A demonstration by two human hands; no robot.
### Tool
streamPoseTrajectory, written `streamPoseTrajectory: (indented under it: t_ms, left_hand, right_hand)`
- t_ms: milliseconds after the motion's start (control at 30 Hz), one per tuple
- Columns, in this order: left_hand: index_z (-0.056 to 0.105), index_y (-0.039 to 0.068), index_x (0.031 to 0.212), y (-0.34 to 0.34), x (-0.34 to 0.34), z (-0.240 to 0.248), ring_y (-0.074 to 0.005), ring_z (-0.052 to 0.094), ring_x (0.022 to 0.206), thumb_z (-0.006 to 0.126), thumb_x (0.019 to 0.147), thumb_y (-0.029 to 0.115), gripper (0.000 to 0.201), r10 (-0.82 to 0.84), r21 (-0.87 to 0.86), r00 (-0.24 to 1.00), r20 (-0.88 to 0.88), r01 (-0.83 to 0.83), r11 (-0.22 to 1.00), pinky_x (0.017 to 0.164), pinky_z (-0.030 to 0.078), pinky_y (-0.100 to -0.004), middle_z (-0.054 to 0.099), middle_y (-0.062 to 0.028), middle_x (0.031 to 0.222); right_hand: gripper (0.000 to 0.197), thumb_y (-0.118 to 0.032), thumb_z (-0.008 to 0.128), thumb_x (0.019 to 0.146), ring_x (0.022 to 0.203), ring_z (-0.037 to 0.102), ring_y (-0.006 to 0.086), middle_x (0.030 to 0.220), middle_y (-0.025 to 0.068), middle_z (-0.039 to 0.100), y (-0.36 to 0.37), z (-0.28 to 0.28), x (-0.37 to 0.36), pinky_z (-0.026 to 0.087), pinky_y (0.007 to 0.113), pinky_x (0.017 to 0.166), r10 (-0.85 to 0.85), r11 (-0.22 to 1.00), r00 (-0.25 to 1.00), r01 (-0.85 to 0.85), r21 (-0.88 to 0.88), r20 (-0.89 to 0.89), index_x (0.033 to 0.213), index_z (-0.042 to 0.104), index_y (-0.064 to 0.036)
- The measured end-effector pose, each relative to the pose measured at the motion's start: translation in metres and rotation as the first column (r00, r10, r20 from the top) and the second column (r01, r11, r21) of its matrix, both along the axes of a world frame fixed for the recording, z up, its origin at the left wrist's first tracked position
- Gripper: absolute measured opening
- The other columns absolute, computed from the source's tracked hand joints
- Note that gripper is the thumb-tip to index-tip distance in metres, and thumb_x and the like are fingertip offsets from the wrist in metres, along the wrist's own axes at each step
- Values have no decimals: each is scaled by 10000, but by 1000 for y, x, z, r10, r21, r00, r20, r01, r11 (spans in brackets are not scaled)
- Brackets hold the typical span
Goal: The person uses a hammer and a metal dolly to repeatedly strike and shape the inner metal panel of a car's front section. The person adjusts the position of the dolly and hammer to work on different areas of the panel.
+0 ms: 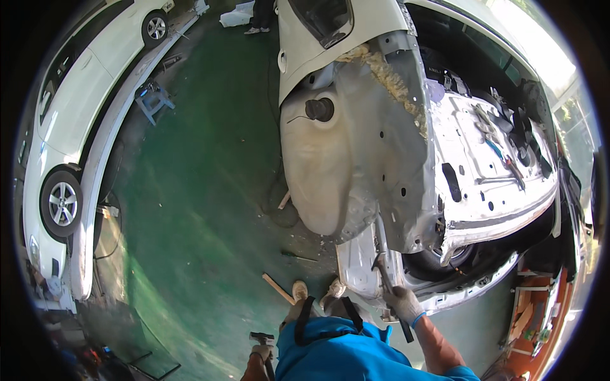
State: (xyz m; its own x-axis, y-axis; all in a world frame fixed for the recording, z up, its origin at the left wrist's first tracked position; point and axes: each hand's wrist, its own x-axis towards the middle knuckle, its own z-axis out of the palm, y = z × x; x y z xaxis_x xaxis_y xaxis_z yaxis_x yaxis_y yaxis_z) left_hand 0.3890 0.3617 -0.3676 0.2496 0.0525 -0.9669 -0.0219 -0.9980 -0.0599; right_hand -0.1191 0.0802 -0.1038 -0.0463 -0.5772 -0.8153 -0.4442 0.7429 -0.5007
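My left hand (258,353), in a light work glove, is closed round the handle of a hammer (261,336) low in the picture, with its dark head upward beside my blue shirt. My gloved right hand (405,303) grips a second, slimmer hammer (384,274) partway along its shaft. Its dark handle end sticks out below the hand. The narrow head is close to the bare metal at the rear corner of a white car body (318,171); I cannot tell whether they touch. The outer panel is gone there, showing grey inner metal and yellowish foam (387,76).
Pliers (492,147) and other tools lie on the car's bare white rear floor panel (470,120). A wooden stick (278,288) rests by my feet. Another white car (95,70) stands along a rail (95,159) at left, near a small blue stool (153,101). An orange-brown cabinet (545,317) stands at right.
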Motion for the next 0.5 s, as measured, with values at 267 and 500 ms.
streamPoseTrajectory:
  t_ms: [267, 500]
  left_hand:
    - [653, -54, 815, -54, -23, 54, -247, 658, 551, 788, 879, 187, 283, 170, -342, 982, 83, -132, 930, 519, 584, -397, 646, -132, 695]
    - [635, -56, 844, -115, -18, 64, -253, 663, 560, 768, 862, 197, 287, 85, -467, 993, 84, -36, 884, 533, 571, -400, 642, -129, 709]
  right_hand:
    - [543, -324, 742, 918, 972, 747, 406, 1049, 259, 743, -19, 0, 8, 580, 473, 830, 331, 826, 921, -387, -409, -204, 1374, 612, -61]
    - [536, -531, 592, 1026, 908, 710, 484, 915, 289, 718, -102, -9, 108, 547, 552, 769, 421, 687, 868, -494, -533, -263, 1227, 632, -35]
